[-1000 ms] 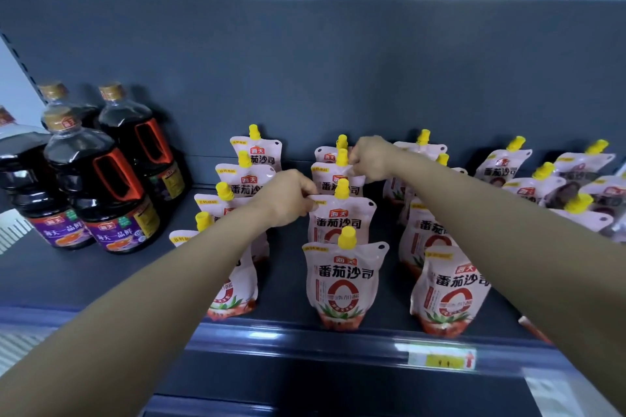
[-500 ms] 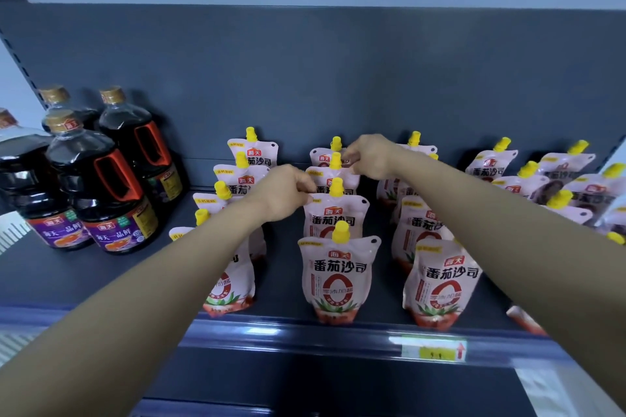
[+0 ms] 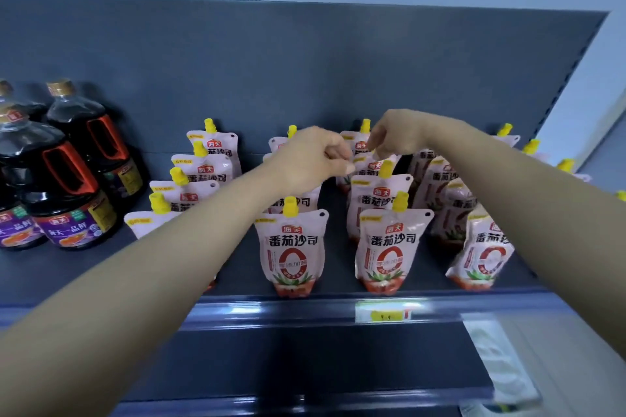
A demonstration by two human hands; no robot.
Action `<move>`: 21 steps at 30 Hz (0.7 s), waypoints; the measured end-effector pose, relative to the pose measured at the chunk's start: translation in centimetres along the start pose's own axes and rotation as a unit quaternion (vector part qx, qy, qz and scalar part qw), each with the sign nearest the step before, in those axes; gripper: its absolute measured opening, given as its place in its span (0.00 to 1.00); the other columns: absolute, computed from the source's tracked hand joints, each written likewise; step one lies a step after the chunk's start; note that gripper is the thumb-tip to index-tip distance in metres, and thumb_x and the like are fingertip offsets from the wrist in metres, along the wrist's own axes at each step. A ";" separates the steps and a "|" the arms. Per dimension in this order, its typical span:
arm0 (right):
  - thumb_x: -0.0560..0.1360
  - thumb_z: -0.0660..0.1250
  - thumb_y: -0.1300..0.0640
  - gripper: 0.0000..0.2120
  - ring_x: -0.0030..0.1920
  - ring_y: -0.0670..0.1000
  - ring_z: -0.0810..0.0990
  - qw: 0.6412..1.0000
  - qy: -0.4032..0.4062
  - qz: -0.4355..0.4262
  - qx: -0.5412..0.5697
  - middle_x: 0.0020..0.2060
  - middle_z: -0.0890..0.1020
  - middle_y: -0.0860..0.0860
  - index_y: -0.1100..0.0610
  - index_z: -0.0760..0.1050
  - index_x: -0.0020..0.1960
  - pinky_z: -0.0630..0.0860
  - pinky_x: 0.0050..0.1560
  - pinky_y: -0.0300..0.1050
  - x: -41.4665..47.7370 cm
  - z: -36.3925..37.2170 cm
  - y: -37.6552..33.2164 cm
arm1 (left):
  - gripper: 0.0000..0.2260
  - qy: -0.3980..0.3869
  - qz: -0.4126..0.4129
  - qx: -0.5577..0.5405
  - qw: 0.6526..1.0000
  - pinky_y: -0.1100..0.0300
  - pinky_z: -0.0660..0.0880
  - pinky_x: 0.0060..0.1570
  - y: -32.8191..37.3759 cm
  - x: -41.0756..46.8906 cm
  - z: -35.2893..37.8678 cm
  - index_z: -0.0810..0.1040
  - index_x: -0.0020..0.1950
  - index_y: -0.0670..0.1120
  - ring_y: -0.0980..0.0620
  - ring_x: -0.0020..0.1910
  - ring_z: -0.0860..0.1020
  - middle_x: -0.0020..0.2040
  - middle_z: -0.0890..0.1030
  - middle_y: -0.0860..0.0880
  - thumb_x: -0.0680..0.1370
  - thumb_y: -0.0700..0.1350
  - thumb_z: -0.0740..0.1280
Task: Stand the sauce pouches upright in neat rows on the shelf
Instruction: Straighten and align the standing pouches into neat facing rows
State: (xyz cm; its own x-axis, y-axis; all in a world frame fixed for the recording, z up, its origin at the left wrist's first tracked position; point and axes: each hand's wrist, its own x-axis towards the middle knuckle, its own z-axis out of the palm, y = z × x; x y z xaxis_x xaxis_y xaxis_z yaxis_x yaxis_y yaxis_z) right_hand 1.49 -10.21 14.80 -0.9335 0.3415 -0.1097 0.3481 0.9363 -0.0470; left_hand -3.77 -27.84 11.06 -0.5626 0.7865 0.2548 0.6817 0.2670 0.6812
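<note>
**Both grips on one pouch, 3rd row from left**

Your left grip (image 3: 310, 159) & right grip (image 3: 401, 134) meet over the held pouch (image 3: 367, 168). It's 2nd from the back in the 3rd row of sauce pouches (image 3: 293, 247).

- **Left grip:** fingers curled, tips pinching the pouch's top left corner.
- **Right grip:** fingers curled down, pinching the top edge by the spout, which the hand hides.

Blur softens the exact contact. The pouch stands upright on the shelf (image 3: 338, 274). The back pouch (image 3: 359, 145) is just behind it. Another stands just in front, its yellow cap (image 3: 386, 168) right under your right fingertips.

**Room:** there's a bare lane btw the 2nd & 3rd rows, below your left grip. The gap to the 4th row on the right is narrower. The front rail (image 3: 271, 311) w/ price tag (image 3: 386, 314) closes the shelf edge, and the front pouch (image 3: 389, 247) stands just behind it. The back panel (image 3: 305, 61) rises close behind the last pouches.

**Around:** soy sauce bottles (image 3: 67, 186) stand at far left, apart from the pouches, w/ a bare strip of shelf between. Your left forearm crosses the 1st row's front pouch. Your right forearm covers part of the 4th row & the pouches further right.
</note>
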 end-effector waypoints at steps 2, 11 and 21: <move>0.74 0.69 0.57 0.20 0.63 0.56 0.75 1.000 -0.027 0.013 0.006 0.63 0.78 0.53 0.56 0.76 0.66 0.71 0.66 0.51 -0.6 0.5 1.1 | 0.12 -0.066 0.000 0.031 0.997 0.65 0.74 0.45 0.9 0.3 2.2 0.79 0.55 0.45 0.56 0.46 0.78 0.47 0.80 0.52 0.73 0.45 0.70; 0.76 0.65 0.60 0.07 0.37 0.54 0.74 0.997 -0.071 0.015 -0.002 0.33 0.73 0.52 0.63 0.76 0.42 0.70 0.34 0.41 -0.9 4.0 3.9 | 0.06 -0.135 -0.016 0.107 0.985 0.57 0.73 0.52 0.8 0.7 8.2 0.80 0.44 0.35 0.52 0.44 0.76 0.43 0.82 0.45 0.74 0.38 0.66; 0.76 0.66 0.62 0.15 0.31 0.45 0.71 0.997 -0.067 -0.037 -0.002 0.33 0.72 0.47 0.50 0.68 0.34 0.68 0.30 0.34 -0.3 5.0 5.2 | 0.06 -0.145 -0.061 0.091 0.983 0.60 0.70 0.40 1.5 -0.1 7.2 0.79 0.37 0.45 0.56 0.33 0.70 0.29 0.71 0.56 0.74 0.37 0.68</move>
State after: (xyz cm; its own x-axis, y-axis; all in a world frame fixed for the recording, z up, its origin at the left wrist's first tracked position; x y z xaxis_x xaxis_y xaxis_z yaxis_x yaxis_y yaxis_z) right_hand 4.03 -5.86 9.66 -0.9367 0.2571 -0.2376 0.2775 0.9590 -0.0565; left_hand 0.72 -23.47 7.11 -0.5056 0.8616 -0.0454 0.7047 0.4428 0.5544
